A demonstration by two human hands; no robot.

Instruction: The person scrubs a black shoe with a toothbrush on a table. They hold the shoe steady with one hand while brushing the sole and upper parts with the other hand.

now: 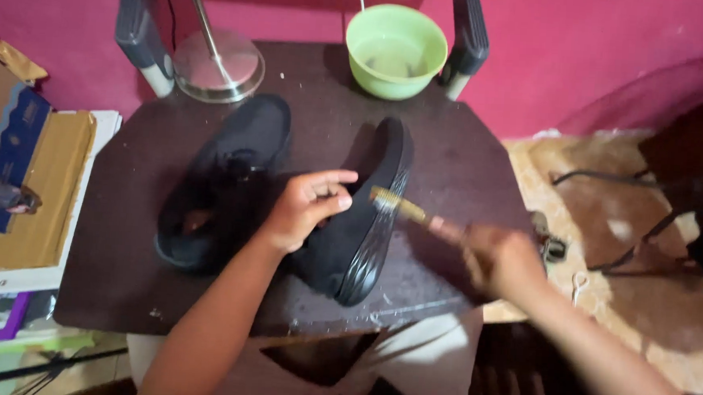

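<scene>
Left hand pressed down on a black shoe tipped on its side, fingers curled over the upper, long axis running away from the body. Right hand, blurred, closed around a small brush, bristles touching the ribbed sole just right of the left fingers. Second black shoe lay left of that hand. Dark, speckled table; green bowl beyond; pink wall behind.

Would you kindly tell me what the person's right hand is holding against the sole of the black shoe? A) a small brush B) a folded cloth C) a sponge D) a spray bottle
A: the right hand grips a small brush whose bristles meet the sole of the black shoe, steadied by the left hand.
</scene>
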